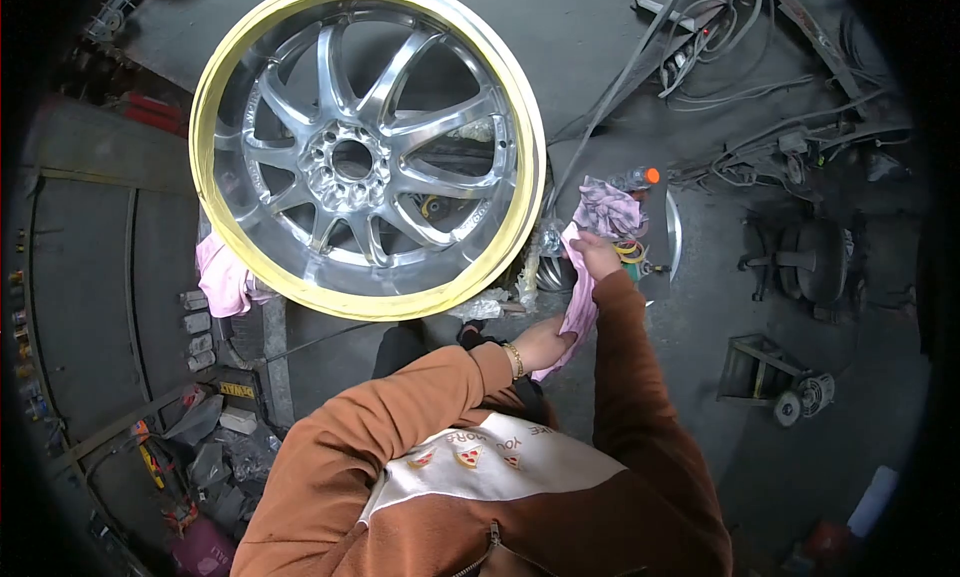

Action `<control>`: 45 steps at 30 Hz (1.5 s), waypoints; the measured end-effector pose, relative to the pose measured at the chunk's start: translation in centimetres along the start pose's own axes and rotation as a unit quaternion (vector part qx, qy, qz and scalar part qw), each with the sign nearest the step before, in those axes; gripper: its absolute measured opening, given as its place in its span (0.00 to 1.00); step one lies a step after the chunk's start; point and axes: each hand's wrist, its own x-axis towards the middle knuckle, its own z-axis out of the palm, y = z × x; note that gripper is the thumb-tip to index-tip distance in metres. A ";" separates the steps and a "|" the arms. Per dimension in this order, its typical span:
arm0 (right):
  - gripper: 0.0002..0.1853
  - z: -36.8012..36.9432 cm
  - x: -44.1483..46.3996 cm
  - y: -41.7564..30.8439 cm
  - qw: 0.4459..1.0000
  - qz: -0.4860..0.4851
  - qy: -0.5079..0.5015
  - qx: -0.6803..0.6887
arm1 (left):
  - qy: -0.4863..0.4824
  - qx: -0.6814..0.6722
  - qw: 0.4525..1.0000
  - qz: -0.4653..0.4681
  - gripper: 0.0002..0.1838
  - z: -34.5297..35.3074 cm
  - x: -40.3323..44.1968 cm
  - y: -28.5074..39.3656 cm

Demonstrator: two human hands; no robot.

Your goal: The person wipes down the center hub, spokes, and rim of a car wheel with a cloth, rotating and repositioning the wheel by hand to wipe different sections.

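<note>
A pink cloth (pixel 580 299) hangs stretched between my two hands, to the right of a large polished wheel rim. My right hand (pixel 597 257) is closed on the cloth's upper end. Lower down, my left hand (pixel 543 345), with a gold-coloured bracelet at the wrist, has its fingers closed on the other end; some fingertips are hidden. The multi-spoke wheel rim (pixel 345 192) has yellow tape around its lip, and neither hand touches it. A crumpled pink cloth with dark stains (pixel 610 209) lies just beyond my right hand.
A bottle with an orange cap (pixel 636 179) lies beside the stained cloth. Another pink cloth (pixel 224 275) is at the rim's lower left. Cables (pixel 725 37) tangle at upper right. A black chair (pixel 815 262) and a metal frame with a motor (pixel 775 382) stand at right.
</note>
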 end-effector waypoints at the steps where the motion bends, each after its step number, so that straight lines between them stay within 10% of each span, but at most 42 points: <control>1: 0.14 -0.5 0.3 0.3 0.979 -0.050 0.009 -0.197 | -0.004 -0.002 1.000 -0.019 0.23 0.0 0.3 -0.2; 5: 0.17 1.3 1.0 -0.8 0.872 -0.089 0.049 -0.479 | 0.007 -0.063 0.998 -0.029 0.25 -1.3 -0.2 1.6; 13: 0.17 3.5 2.7 -2.8 0.777 -0.030 -0.033 -0.628 | 0.030 -0.101 0.994 -0.038 0.25 -0.9 1.6 -0.4; 20: 0.15 0.4 3.1 -0.2 0.918 -0.027 -0.041 -0.394 | 0.100 -0.055 0.993 -0.021 0.22 -0.2 0.5 -1.0; 23: 0.15 -0.3 -2.0 -2.9 0.970 -0.054 0.006 -0.236 | -0.063 -0.184 0.981 -0.019 0.11 -1.2 -1.5 0.2; 28: 0.09 7.4 -14.2 -11.0 0.978 -0.160 0.100 0.086 | -0.107 0.013 0.991 0.082 0.13 -7.5 -9.9 3.1; 30: 0.12 11.8 -15.5 -12.3 0.986 -0.164 0.031 -0.004 | -0.103 0.056 0.986 0.122 0.15 -9.8 -12.4 2.0; 32: 0.18 16.9 -13.1 -13.0 0.859 -0.451 -0.008 -0.242 | -0.104 -0.133 0.983 0.067 0.20 -11.6 -14.0 -0.7; 38: 0.25 29.4 -6.7 -13.9 0.848 -0.325 -0.041 -0.416 | 0.064 -0.393 0.917 -0.026 0.23 -18.5 -18.8 -3.7; 45: 0.29 36.4 -3.8 -14.8 0.830 -0.174 0.012 -0.531 | 0.034 -0.348 0.936 -0.043 0.21 -25.5 -20.2 -5.5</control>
